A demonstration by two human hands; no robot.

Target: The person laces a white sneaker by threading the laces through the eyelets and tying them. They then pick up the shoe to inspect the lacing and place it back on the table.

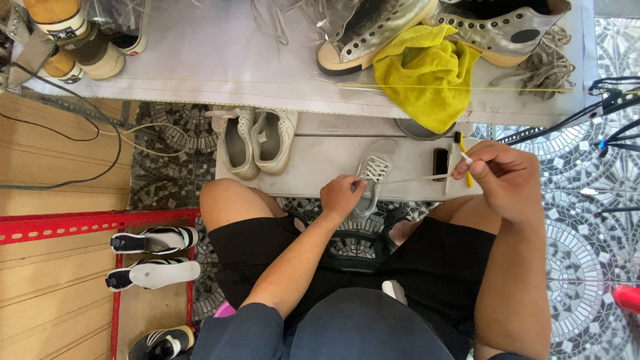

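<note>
view from the head camera, looking down on a seated person in black shorts. the left hand (341,195) is closed around the near side of a grey sneaker (371,179) with white laces, steadying it at the front edge of a low grey bench (313,163). the right hand (501,179) is raised to the right of the shoe, thumb and forefinger pinched narrow on the tipped end of a white shoelace (417,177); the lace runs taut from the pinch leftward to the sneaker's eyelets. the sneaker lies with its toe pointing away from the person, between the 2 knees.

on the same bench, left of the sneaker, 1 pair of white sneakers (257,140) stands side by side, openings up. just beside the right hand lie a dark brush (440,163) and a yellow-handled brush (461,148), both partly hidden by the fingers. behind the bench a higher white table (200,60) carries 2 silver high-top shoes (433,23), a crumpled yellow cloth (427,73) draped over its front edge, and a heap of loose beige laces (543,67). at lower left, black-and-white shoes (153,257) rest on their sides by a red metal rack (80,223). the floor (587,233) is patterned mosaic tile.
</note>
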